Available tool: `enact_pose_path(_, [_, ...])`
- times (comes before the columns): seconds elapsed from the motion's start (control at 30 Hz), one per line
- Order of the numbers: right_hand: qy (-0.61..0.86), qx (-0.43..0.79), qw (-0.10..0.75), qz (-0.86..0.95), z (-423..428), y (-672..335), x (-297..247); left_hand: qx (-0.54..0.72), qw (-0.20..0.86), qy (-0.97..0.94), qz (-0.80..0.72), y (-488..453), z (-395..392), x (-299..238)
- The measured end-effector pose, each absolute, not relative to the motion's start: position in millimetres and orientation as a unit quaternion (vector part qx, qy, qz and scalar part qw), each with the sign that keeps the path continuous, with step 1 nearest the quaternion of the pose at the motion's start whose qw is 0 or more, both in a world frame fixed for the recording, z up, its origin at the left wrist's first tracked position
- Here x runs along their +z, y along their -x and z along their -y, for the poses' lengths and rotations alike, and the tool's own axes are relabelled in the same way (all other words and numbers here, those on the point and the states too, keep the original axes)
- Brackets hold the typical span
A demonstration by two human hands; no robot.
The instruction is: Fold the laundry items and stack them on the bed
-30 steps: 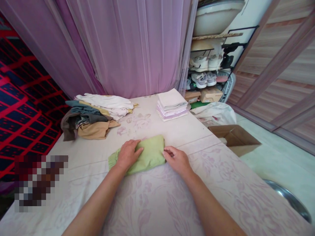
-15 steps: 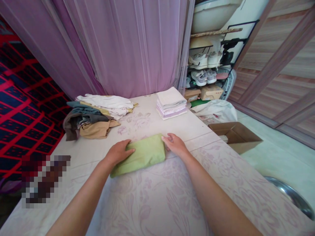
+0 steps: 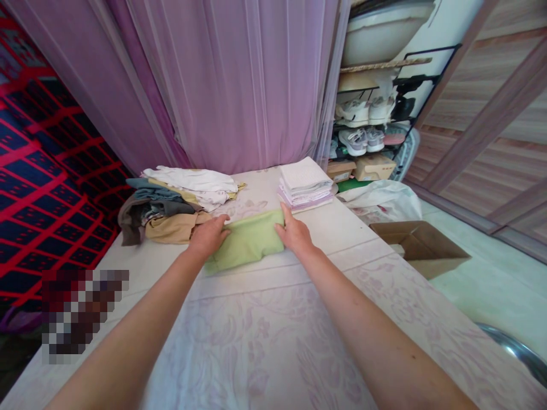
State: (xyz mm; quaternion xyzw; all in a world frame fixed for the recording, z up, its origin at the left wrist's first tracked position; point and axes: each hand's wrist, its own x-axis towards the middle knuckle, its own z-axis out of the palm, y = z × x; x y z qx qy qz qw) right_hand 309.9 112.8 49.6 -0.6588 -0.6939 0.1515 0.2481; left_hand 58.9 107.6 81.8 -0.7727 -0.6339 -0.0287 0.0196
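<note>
A folded light green cloth (image 3: 248, 242) lies on the pale flowered bed sheet (image 3: 265, 336), just in front of a neat stack of folded white and lilac cloths (image 3: 305, 183). My left hand (image 3: 207, 236) grips the green cloth's left end, fingers curled over its edge. My right hand (image 3: 294, 232) holds its right end, fingers closed round the edge. Both arms are stretched far forward.
A loose heap of unfolded clothes (image 3: 171, 205), white, grey and tan, sits at the back left. Purple curtains (image 3: 231, 80) hang behind. To the right stand a shoe rack (image 3: 367, 125), a white plastic bag (image 3: 380, 196), an open cardboard box (image 3: 421, 245) and a metal basin (image 3: 517, 353) on the floor.
Both hands have slid the folded green cloth away from me, from mid-bed up to just before the neat stack. My arms have stretched out.
</note>
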Motion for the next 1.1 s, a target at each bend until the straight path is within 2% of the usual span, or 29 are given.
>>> enact_pose_path(0.1, [0.647, 0.143, 0.205, 0.721, -113.4, -311.0, 42.3, -0.027, 0.011, 0.787, 0.616, -55.6, -105.0, 59.5])
enact_pose_path(0.4, [0.689, 0.102, 0.187, 0.693, -113.0, -315.9, 44.2, -0.059, -0.017, 0.785, 0.617, -42.8, -102.5, 40.4])
enact_pose_path(0.53, [0.697, 0.138, 0.253, 0.657, -107.4, -319.0, 42.6, -0.094, -0.022, 0.788, 0.608, -44.1, -96.1, 47.9])
enact_pose_path(0.67, [0.638, 0.287, 0.368, 0.613, -94.2, -333.0, 34.1, -0.137, -0.103, 0.799, 0.577, -43.0, -64.4, 68.5])
enact_pose_path(0.77, [0.55, 0.397, 0.4, 0.616, -72.9, -349.9, 31.2, -0.146, -0.155, 0.818, 0.534, -43.3, -26.7, 81.4])
enact_pose_path(0.9, [0.488, 0.473, 0.345, 0.647, -39.7, -372.5, 30.5, -0.118, -0.198, 0.869, 0.437, -50.9, 17.8, 78.7])
enact_pose_path(1.1, [0.513, 0.426, 0.281, 0.69, -13.7, -386.4, 20.8, -0.054, -0.24, 0.875, 0.417, -63.9, 38.9, 64.4])
